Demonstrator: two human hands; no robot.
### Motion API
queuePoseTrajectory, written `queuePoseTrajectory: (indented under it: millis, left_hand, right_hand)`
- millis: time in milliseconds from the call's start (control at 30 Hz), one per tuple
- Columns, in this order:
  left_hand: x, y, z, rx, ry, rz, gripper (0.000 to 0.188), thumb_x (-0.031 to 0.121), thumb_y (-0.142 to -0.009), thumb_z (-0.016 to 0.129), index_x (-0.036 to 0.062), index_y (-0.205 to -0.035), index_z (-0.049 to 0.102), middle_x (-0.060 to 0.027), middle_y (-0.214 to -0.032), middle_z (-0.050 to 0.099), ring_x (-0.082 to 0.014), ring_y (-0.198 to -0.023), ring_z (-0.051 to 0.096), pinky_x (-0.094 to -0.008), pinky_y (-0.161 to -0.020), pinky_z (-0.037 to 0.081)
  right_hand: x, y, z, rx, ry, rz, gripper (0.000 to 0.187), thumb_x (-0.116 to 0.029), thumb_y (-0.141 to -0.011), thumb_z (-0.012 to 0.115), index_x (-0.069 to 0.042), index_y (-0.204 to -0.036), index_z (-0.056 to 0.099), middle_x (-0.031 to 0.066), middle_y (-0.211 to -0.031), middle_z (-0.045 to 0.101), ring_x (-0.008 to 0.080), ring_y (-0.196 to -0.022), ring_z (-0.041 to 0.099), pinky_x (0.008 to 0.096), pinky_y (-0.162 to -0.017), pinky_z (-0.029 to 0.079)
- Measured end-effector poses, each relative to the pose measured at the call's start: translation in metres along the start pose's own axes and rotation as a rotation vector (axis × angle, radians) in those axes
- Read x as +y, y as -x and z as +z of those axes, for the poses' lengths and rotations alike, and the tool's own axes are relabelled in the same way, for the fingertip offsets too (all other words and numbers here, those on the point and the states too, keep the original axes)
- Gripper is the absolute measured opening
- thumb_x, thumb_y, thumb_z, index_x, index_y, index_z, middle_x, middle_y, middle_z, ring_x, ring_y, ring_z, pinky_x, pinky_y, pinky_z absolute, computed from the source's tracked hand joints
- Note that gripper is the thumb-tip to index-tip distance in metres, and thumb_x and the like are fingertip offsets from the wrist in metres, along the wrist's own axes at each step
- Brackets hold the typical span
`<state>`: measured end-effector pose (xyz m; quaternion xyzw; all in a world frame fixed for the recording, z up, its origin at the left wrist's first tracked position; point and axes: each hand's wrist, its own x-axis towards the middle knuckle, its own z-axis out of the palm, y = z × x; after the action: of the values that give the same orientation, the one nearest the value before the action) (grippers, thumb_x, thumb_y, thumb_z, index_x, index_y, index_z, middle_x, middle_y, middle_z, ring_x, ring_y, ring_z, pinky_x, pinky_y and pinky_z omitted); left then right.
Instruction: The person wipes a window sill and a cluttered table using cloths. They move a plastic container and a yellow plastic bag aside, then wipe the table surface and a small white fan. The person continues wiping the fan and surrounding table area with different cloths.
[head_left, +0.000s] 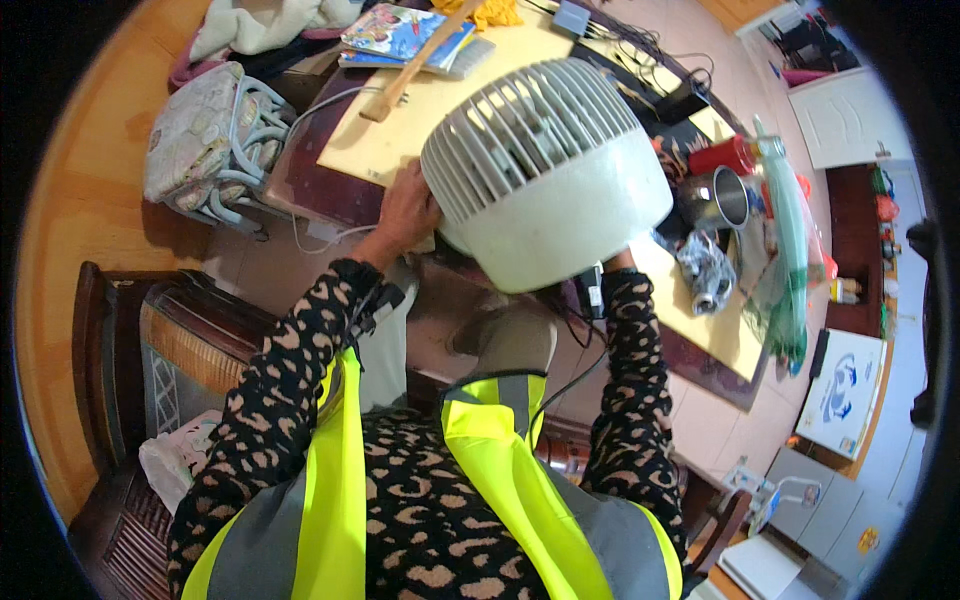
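A pale grey-white fan [555, 200] with a slatted grille over its top and side is held up in front of me, tilted, over the table's near edge. My left hand [405, 210] is closed on its left side by the slats. The right forearm reaches to the lower right of the housing, where only a bit of my right hand [622, 262] shows; its fingers are hidden behind the fan. Beside that wrist is a small black-and-white piece [592, 292] with a dark cord.
The table [350, 150] holds picture books [405, 38], a wooden-handled tool [420, 62], black adapters [683, 100] and tangled cables. Right of the fan are a metal cup [728, 198], a red container [722, 157], a crumpled plastic bag [706, 270] and a green bag [788, 300]. A padded stool [195, 135] stands left.
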<state>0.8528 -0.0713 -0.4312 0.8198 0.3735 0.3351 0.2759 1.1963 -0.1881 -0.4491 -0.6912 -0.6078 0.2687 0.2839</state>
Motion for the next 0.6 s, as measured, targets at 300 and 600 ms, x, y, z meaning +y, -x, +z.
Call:
queuePoseTrajectory:
  millis: [300,600]
  left_hand:
    - [-0.009,-0.004,0.006,0.002,-0.103,-0.003,0.048,0.018,-0.088,0.058,0.0115,-0.135,0.047,-0.0198,-0.123,0.055,-0.0423,-0.108,0.054,-0.0518,-0.091,0.046]
    - [0.041,0.047,0.009,0.025,-0.269,-0.095,0.046,0.013,-0.083,0.062,0.0044,-0.127,0.052,-0.0210,-0.140,0.044,-0.0423,-0.115,0.052,-0.0563,-0.085,0.045]
  right_hand:
    - [-0.130,0.082,0.103,0.356,0.397,0.048,0.044,-0.008,-0.077,0.070,-0.011,-0.120,0.062,0.0182,-0.135,0.043,0.0419,-0.118,0.042,0.0548,-0.090,0.042]
    - [-0.143,0.079,0.108,0.387,0.452,0.048,0.046,-0.009,-0.079,0.067,-0.011,-0.124,0.057,0.0181,-0.135,0.043,0.0423,-0.118,0.043,0.0537,-0.080,0.050]
